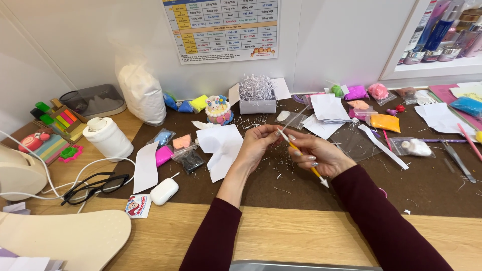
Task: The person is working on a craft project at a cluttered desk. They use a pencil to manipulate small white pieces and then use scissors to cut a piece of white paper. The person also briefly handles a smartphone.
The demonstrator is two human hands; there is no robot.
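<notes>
Both hands raised, fingertips meeting — left hand (256, 145) pinching, right hand (319, 155) curled.

Both arms wear long, close-fitting sleeves of dark maroon knit, plain and unmarked, each ending at the wrist. The left hand (258, 145) is bare, without rings or a watch. The right hand (321, 155) has longish nails painted a pale, glossy grey-white, showing along its fingers.

A home craft desk (301, 236), strewn with clay bags (385, 122) and paper scraps (221, 143).
</notes>
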